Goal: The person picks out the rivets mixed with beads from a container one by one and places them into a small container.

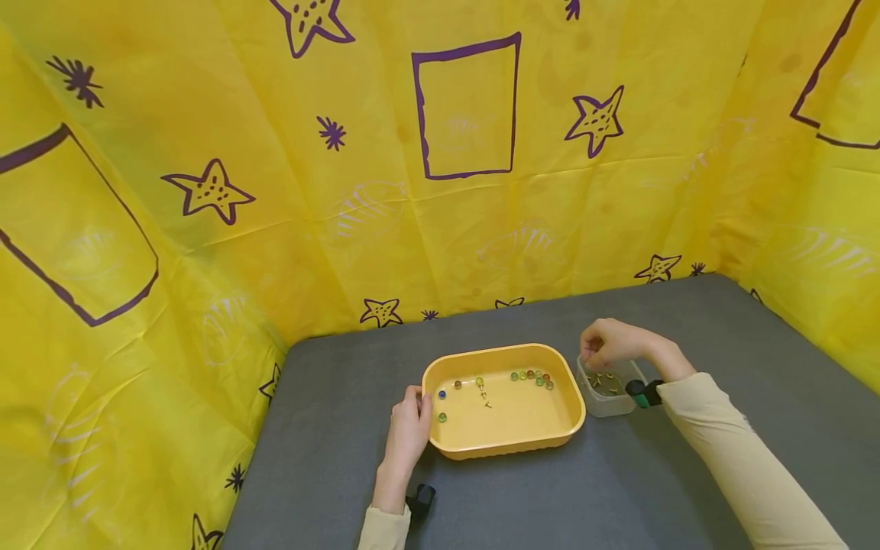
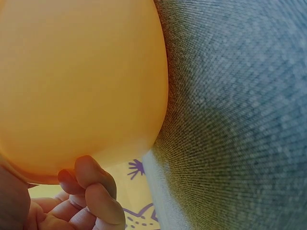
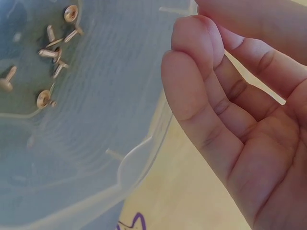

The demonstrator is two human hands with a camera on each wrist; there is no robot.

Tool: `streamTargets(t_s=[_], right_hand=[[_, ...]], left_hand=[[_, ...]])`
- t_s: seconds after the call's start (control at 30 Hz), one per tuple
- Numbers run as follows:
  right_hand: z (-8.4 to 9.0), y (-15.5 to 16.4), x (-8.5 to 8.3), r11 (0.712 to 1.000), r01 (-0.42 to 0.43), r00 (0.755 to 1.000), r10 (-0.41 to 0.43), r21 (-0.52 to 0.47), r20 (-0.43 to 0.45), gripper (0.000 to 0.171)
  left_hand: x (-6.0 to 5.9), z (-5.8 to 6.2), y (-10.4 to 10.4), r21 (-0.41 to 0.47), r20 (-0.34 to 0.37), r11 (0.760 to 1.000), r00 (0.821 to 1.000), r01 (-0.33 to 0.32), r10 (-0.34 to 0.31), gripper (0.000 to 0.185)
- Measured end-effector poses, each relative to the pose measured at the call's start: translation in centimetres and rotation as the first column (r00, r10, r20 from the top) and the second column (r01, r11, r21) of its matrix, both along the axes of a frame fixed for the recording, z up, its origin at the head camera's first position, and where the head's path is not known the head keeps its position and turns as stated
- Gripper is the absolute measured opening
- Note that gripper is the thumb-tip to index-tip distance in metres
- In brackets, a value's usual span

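The left hand (image 1: 407,434) steadies the yellow tray (image 1: 506,451) at its left rim, fingers curled against the wall; the tray sits mid-table with marbles (image 1: 531,376) and a few pins (image 1: 484,397) inside. Just right of it, the right hand (image 1: 608,344) hovers over the clear tub (image 1: 608,405) of pins, fingers loosely curled; whether they pinch a pin cannot be told. Judging by this, sorting pins into the tub is underway, and the next reach calls for a fine pinch among the marbles.
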State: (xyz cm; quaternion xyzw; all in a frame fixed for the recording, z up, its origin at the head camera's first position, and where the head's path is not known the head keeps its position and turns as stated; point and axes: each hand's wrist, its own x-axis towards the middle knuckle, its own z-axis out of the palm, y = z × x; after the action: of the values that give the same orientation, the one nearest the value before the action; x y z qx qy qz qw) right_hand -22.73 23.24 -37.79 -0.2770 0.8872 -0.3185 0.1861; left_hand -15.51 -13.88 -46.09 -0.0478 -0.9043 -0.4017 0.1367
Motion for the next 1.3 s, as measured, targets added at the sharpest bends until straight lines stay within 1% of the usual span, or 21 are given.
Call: streamTargets(t_s=[0.17, 0.43, 0.8, 0.93, 1.07, 1.2, 1.3], right_hand=[[0.0, -0.7, -0.3, 1.0, -0.015, 1.0, 0.015, -0.003, -0.016, 0.008], [0.0, -2.1, -0.7, 1.0, -0.018, 1.0, 0.018, 0.001, -0.016, 0.007], [-0.1, -3.7, -1.1, 0.999, -0.043, 0.999, 0.043, 0.008, -0.017, 0.008], [-0.2, -4.3, -1.3, 0.998, -0.057, 0.998, 0.057, 0.006, -0.011, 0.007], [-0.4, -5.0, -1.4, 0.997, -0.074, 0.997, 0.074, 0.004, -0.026, 0.005], [-0.4, -5.7, -1.4, 0.997, -0.08, 0.996, 0.081, 0.006, -0.048, 0.007], [-0.5, -6.1, -1.5, 0.997, -0.083, 0.996, 0.083, 0.005, -0.04, 0.007]], left_hand=[[0.0, 0.0, 0.0, 0.0, -0.008, 1.0, 1.0, 0.003, -0.003, 0.016], [0.0, 0.0, -0.1, 0.005, 0.009, 1.0, 1.0, 0.007, -0.007, 0.018], [0.0, 0.0, -0.1, 0.008, 0.0, 1.0, 1.0, 0.015, -0.015, 0.016], [-0.1, 0.0, -0.1, 0.007, -0.013, 1.0, 1.0, 0.016, -0.016, 0.015], [0.0, 0.1, -0.1, 0.008, -0.019, 1.0, 1.0, 0.014, -0.014, 0.014], [0.1, 0.1, -0.1, 0.006, -0.004, 1.0, 1.0, 0.008, -0.008, 0.015], [0.1, 0.2, -0.1, 0.005, 0.009, 1.0, 1.0, 0.006, -0.006, 0.016]])
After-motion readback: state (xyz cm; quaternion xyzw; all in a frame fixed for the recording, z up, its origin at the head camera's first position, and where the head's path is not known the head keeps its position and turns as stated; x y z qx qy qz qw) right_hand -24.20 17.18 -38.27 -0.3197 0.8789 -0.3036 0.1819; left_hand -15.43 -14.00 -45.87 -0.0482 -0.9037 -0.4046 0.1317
